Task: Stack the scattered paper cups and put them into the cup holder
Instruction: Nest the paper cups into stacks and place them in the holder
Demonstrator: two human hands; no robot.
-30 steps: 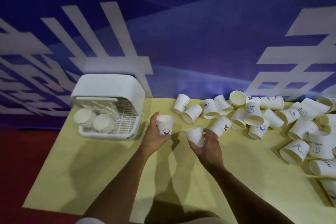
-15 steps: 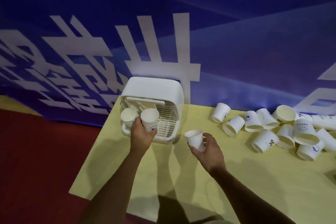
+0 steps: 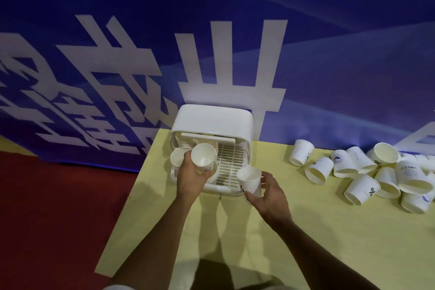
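A white cup holder point(image 3: 213, 116) with a rounded hood and slatted tray stands at the back left of the yellow table point(image 3: 306, 231). My left hand point(image 3: 189, 178) grips a white paper cup point(image 3: 203, 157), tilted with its mouth toward me, right at the holder's open front. Another cup point(image 3: 177, 160) lies inside the holder, just left of it. My right hand point(image 3: 270, 193) holds a second paper cup point(image 3: 250, 181) upright in front of the holder's right corner. Several loose paper cups point(image 3: 367, 172) lie scattered at the right.
A blue banner with large white characters point(image 3: 235, 66) hangs directly behind the table. The table's left edge runs diagonally past my left forearm, with red floor point(image 3: 58, 219) beyond it.
My left hand has carried its cup from the table's middle into the holder's opening and tilted it. My right hand has followed with its cup to the holder's front. The view swung left.
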